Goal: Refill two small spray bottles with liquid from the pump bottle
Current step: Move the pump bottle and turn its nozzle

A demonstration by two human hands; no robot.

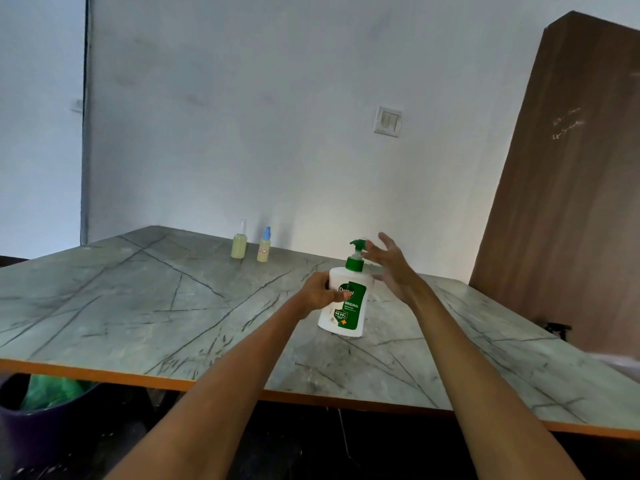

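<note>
A white pump bottle [346,306] with a green label and green pump head stands on the marble-patterned table [138,306], tilted slightly. My left hand [320,291] grips its body from the left. My right hand [391,263] hovers just right of the pump head, fingers spread, touching nothing I can make out. Two small spray bottles with yellowish liquid stand near the wall: one with a clear cap [239,242], one with a blue cap [264,247] to its right. Both are far from my hands.
A brown wooden panel [568,188] leans against the wall at the right. A dark bin with a green bag [41,403] sits below the table's front-left edge. A wall switch [388,121] is above the table.
</note>
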